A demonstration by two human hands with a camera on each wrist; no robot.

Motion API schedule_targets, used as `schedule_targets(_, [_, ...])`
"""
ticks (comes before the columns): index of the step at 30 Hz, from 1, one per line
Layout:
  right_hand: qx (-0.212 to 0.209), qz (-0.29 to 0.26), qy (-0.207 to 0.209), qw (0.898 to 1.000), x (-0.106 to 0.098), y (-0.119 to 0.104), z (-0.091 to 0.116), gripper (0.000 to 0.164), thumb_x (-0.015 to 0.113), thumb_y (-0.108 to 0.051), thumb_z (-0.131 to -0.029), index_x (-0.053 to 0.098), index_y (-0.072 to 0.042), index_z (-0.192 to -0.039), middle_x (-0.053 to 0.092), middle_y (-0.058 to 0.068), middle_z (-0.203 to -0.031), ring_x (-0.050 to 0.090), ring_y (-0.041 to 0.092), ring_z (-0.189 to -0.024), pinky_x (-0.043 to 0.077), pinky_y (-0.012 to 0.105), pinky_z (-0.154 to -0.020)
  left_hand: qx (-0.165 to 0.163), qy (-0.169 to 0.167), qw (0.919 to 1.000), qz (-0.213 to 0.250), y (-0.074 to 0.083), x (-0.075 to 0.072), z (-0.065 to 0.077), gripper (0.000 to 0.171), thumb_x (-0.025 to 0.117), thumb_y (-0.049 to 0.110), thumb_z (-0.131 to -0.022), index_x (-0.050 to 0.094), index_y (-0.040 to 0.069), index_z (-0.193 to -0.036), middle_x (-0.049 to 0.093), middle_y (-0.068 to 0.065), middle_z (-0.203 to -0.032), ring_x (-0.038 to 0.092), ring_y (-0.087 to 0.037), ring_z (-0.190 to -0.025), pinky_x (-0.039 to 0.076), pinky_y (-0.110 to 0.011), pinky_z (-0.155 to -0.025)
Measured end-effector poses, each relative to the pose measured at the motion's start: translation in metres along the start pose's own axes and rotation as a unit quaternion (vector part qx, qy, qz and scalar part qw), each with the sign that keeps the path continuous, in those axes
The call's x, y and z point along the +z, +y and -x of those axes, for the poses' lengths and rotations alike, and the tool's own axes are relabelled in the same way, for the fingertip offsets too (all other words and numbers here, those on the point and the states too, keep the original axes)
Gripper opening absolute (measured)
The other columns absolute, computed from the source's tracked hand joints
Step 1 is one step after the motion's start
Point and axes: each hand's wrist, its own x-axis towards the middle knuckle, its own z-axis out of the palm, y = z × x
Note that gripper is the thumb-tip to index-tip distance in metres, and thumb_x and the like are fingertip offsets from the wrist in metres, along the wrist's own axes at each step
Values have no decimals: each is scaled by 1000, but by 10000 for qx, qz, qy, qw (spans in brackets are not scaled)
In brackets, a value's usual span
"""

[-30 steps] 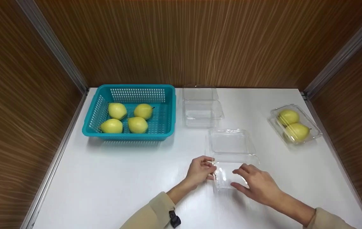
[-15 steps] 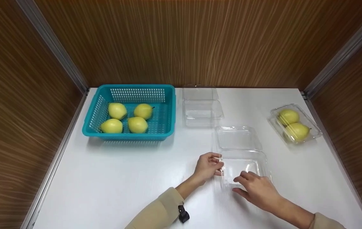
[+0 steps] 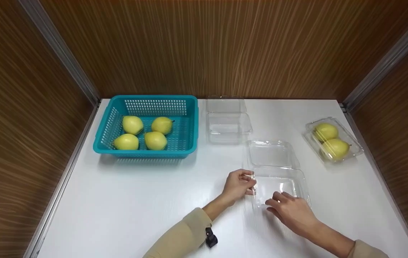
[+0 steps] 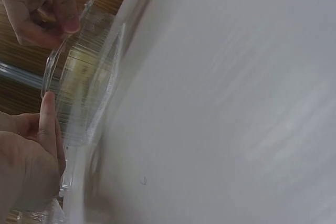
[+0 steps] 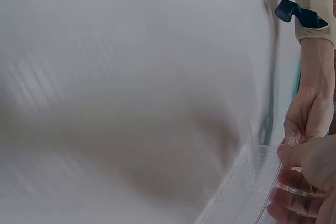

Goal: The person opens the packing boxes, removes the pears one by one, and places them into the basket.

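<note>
"Gripping what, and where, are the two hands?"

"A clear hinged container [image 3: 273,184], right of centre on the white table [image 3: 135,197]. The left hand [image 3: 238,183] pinches its left side between thumb and fingers; the right hand [image 3: 291,212] grips its near wall. Whether the base rests fully on the table cannot be told."

"And its lid?"

"The lid [image 3: 272,154] is folded back on the far side, away from the person. No fruit shows in either half."

"What appears to be done?"

"One unit, by inference: the closed container [image 3: 353,153] near the table's right edge, with two yellow pears [image 3: 335,148] under its lid."

"And what is left?"

"Four loose pears [image 3: 156,141] lie in the teal basket [image 3: 193,127] at the left. Beside that basket stands a spare container [image 3: 227,123], also open and without fruit. Judged from this layout, the work is at an early stage: one container filled and shut, the held one being positioned, the spare untouched by either hand."
</note>
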Motion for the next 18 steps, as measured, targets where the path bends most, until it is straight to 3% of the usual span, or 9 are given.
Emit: schedule_targets(18, [-45,305,122,9994,2,12,-2,28,96,-20,-69,76,-22,-89,64,-5,-80,63,15,-69,50,28,-45,-79,-38,9999,86,-1,6,-5,38,71,-6,-92,62,-10,-129,71,-10,-93,68,-11,-71,67,-30,-68])
